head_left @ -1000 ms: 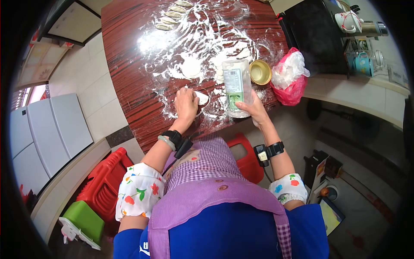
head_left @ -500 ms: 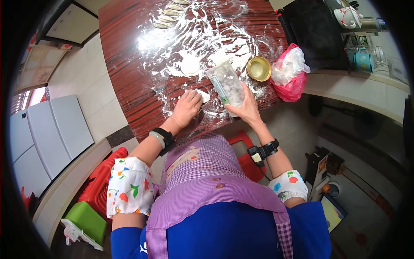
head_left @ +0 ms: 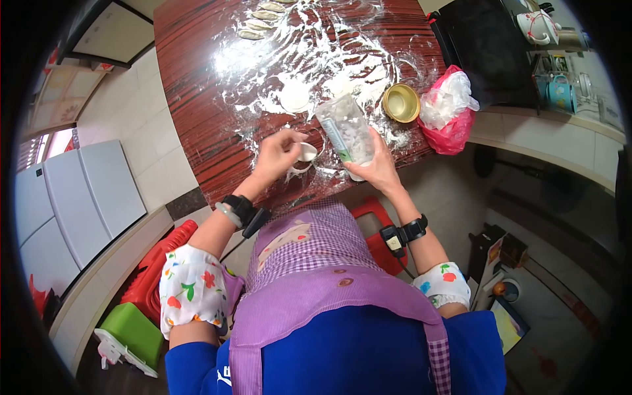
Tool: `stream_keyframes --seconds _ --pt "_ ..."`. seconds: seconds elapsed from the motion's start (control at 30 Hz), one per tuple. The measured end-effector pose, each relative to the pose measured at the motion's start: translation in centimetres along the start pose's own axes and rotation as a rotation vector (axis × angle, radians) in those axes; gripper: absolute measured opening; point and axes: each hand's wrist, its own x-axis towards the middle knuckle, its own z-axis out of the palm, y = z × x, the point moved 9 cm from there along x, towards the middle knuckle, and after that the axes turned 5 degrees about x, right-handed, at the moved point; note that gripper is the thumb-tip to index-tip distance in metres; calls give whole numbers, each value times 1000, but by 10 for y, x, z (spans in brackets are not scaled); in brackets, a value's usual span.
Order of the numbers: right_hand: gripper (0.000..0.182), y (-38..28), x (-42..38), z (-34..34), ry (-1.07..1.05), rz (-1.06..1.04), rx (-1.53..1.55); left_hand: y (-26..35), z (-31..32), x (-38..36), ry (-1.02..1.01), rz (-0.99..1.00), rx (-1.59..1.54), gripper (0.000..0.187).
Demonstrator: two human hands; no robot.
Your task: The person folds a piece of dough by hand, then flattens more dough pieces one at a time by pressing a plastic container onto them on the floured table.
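Apron [head_left: 316, 257] in purple check is hanging nearest the camera, and a red stool [head_left: 376, 238] is standing beside it, under the table edge. At the near part of the dark red table [head_left: 191, 85], the left hand [head_left: 273, 160] is bending its fingers and seems to be pinching a small white piece [head_left: 307, 153], likely dough, by its edge; this piece is lying over a floured patch. Such a thin, soft piece is probably calling for a light grip. Just to the right, the right hand [head_left: 380, 168] is wrapping thumb and fingers around the lower end of a clear container [head_left: 349, 128], which is leaning askew, its label facing the left hand; whitish smears are clouding its wall, so whether anything is lying inside is not possible to tell. Farther on, a flat white round [head_left: 295, 96] is resting amid scattered flour [head_left: 359, 66]. A gold tin [head_left: 401, 103] is standing open beyond the container, showing a pale inside, its contents unclear. Beside it, a pink bag [head_left: 447, 137] is holding crumpled white plastic [head_left: 446, 100]. At the far edge, several folded pieces [head_left: 252, 33] are lying in a row.
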Motion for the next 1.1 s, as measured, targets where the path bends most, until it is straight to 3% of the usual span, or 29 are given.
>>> stream_keyframes --seconds 0.03,0.07,0.13,0.23,0.37,0.43,0.47,0.53,0.57,0.6,0.67,0.83,0.97,1.1 --pt "106 -3 1 1 -1 0 3 -8 -7 -1 -46 -161 -185 2" --pt "107 -10 3 4 -17 -33 -84 -18 -14 -10 59 -372 -398 3" --pt "107 -20 8 12 -30 -76 -165 -22 -18 -18 44 -339 -751 8" --pt "108 -36 11 16 15 -154 -356 -17 -17 -24 89 -287 -884 16" --pt "93 -87 7 3 202 -396 -485 -9 -11 -31 236 -348 -860 27" --pt "78 -95 10 8 84 -355 -11 -5 -8 -32 240 -317 -807 25" --pt "78 -99 10 13 84 -357 -13 -1 -9 -32 241 -284 -751 23" --pt "62 -71 15 50 -210 125 418 3 -6 -32 214 -277 -738 22" --pt "48 -71 17 64 -196 78 646 6 -4 -33 188 -272 -723 21" --pt "48 -63 18 67 -198 74 647 10 -3 -33 190 -270 -721 21" --pt "35 -68 17 75 -302 235 926 19 -3 -36 220 -288 -732 25" --pt "21 -64 24 64 -227 238 918 24 -8 -41 269 -317 -655 25" --pt "19 -72 24 60 -228 134 937 24 -8 -42 185 -212 -386 26" --pt "18 -61 28 63 -188 100 848 17 -4 -42 149 -269 -378 26"
